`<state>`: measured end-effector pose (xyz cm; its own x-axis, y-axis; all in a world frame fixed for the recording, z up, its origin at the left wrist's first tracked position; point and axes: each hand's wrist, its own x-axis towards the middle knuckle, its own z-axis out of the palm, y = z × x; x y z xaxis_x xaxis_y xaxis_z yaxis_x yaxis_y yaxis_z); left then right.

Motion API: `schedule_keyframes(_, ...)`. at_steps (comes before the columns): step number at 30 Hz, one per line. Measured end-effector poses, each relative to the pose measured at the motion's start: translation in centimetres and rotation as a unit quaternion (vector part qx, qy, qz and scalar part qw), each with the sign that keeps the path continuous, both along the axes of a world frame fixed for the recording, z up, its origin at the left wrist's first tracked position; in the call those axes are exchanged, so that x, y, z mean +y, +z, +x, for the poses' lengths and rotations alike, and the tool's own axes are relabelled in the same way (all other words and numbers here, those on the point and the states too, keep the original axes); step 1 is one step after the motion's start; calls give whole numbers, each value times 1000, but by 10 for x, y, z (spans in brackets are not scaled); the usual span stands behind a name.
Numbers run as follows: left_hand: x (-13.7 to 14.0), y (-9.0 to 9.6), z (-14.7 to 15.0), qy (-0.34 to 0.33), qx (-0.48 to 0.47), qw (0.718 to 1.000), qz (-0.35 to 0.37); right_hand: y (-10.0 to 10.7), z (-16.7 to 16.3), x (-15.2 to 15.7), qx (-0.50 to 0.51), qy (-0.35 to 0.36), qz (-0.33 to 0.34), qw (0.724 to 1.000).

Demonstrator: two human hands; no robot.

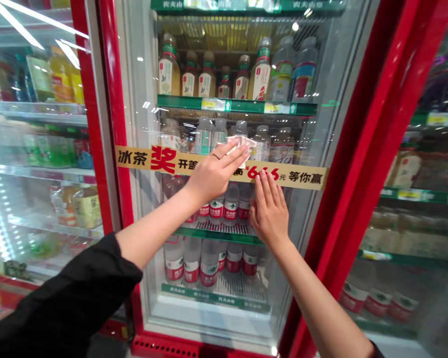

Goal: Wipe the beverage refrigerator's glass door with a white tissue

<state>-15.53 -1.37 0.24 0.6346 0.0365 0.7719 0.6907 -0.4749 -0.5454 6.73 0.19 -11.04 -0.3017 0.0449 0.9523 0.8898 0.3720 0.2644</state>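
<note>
My left hand lies on the glass door of a drinks fridge, its fingers stretched over a crumpled white tissue that it presses to the pane. The tissue covers part of a yellow printed strip that crosses the door. Lower and to the right, my right hand rests flat with straight fingers, its fingertips over the red digits on the strip. It holds nothing. Behind the glass are shelves of bottles, some hidden by my hands and forearms.
Red frames border the door. Juice bottles fill the upper shelf, and water bottles with red labels stand on the lower ones. Another glass-fronted fridge is at left, with more shelved bottles at right.
</note>
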Motion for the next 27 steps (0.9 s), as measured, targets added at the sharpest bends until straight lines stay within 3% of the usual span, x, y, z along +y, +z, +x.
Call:
schedule_keyframes(4,1,-19,29,6,18,1000,3,-1,0,-2,8,15,-3,1000)
schedule_keyframes(8,-9,-29,-19,-3,59,998,19,7,-19,-10,41,31,-20,998)
schedule_keyframes(11,-17,-21,-61,22,9,1000,18,22,-56,-15,44,44,-39,997)
schedule_keyframes(16,-19,-24,-69,57,-113,992,3,35,-119,-11,144,23,-36,989)
schedule_keyframes(19,-19,-37,-83,30,-17,999,-6,30,-133,-6,180,-9,-29,983)
schedule_keyframes(23,-23,-33,-144,-2,93,996,0,21,-131,-5,99,-39,-21,994)
schedule_keyframes(27,-22,-16,-173,24,4,1000,3,16,-130,-9,-71,-34,-12,997)
